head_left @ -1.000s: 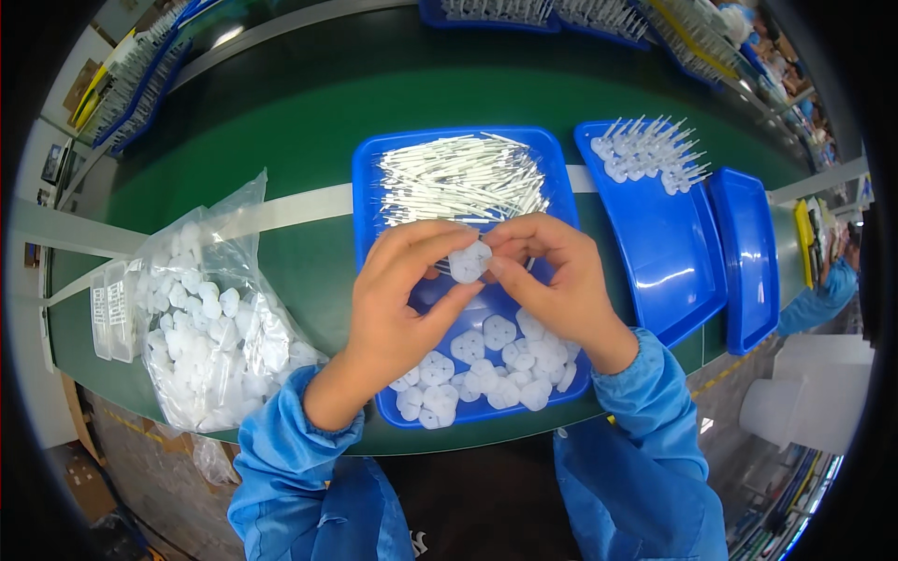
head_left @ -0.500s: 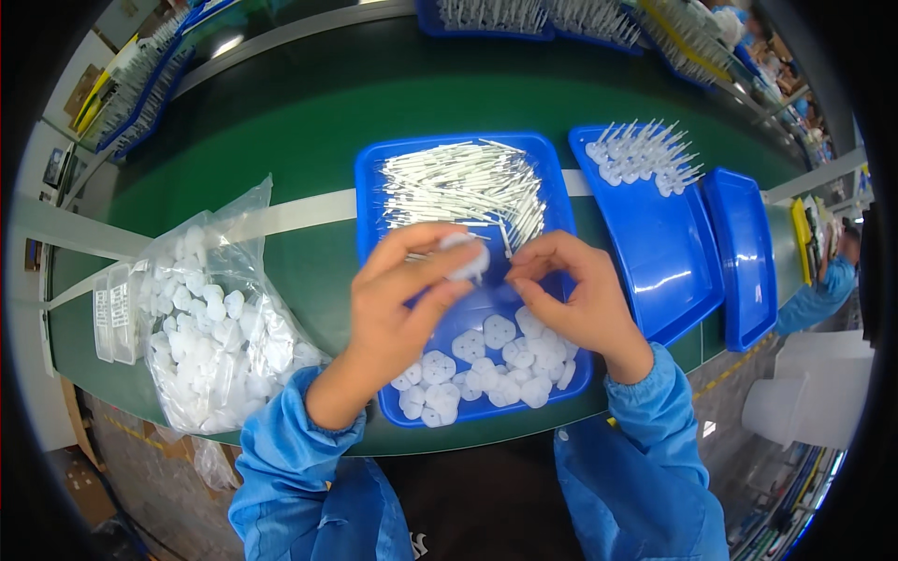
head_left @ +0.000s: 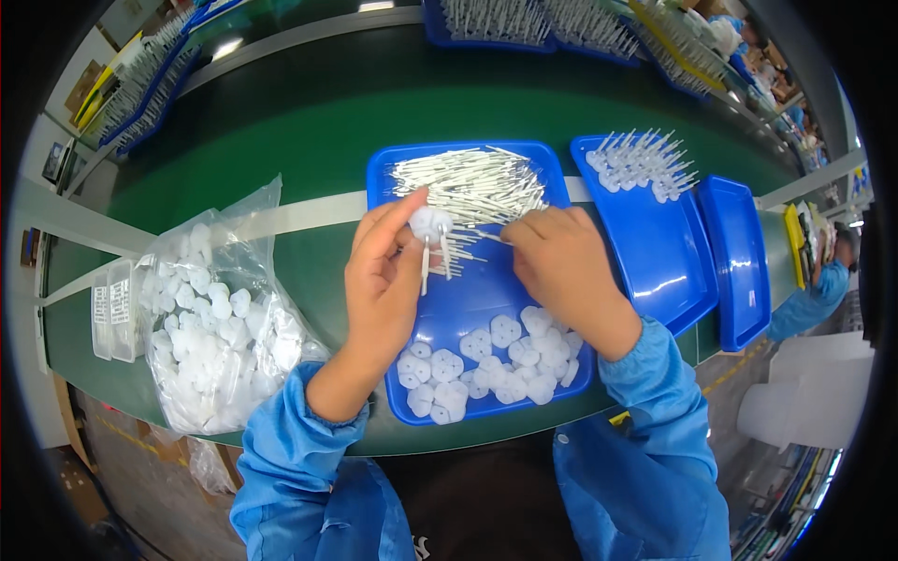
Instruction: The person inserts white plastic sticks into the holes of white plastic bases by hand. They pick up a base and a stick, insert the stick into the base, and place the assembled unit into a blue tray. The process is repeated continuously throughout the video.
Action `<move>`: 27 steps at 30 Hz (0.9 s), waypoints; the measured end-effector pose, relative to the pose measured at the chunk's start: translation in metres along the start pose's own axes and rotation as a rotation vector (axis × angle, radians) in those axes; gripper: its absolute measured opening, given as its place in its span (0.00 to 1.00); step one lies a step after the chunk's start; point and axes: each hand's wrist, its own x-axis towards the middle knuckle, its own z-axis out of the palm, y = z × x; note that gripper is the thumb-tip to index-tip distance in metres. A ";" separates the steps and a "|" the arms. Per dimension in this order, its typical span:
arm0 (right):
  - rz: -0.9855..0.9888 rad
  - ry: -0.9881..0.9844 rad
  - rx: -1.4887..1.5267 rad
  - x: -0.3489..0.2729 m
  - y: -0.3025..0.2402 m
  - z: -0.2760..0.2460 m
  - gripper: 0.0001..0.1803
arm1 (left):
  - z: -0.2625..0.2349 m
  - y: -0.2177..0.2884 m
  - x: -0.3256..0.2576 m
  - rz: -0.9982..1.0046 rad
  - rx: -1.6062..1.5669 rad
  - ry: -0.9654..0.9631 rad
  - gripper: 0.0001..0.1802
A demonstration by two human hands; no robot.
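My left hand [head_left: 379, 276] pinches a translucent white flower-shaped plastic disc [head_left: 429, 222] over the middle of a blue tray [head_left: 468, 301]. At least one thin white stick [head_left: 426, 268] hangs down from that disc. To its right, my right hand [head_left: 564, 271] has its fingers closed at the end of a thin white stick [head_left: 488, 236], at the near edge of the stick pile [head_left: 468, 178]; the fingertips are partly hidden. In the near part of the same tray lie loose flower-shaped discs [head_left: 508, 365].
A clear bag [head_left: 220, 327] of discs lies left, beside clear plastic boxes [head_left: 122, 310]. On the right, a blue tray [head_left: 659, 257] bears discs with upright sticks [head_left: 645, 164]; another blue tray [head_left: 741, 266] stands beside it. More stick-filled trays [head_left: 496, 23] line the back. A co-worker's blue sleeve [head_left: 800, 304] shows far right.
My left hand has turned the disc, so a stick now points down from it. My right hand has turned palm-down and moved up and left to the pile's near edge.
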 end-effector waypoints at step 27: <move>0.137 0.169 0.543 0.006 -0.016 -0.006 0.11 | 0.002 0.002 -0.002 -0.081 0.048 -0.064 0.26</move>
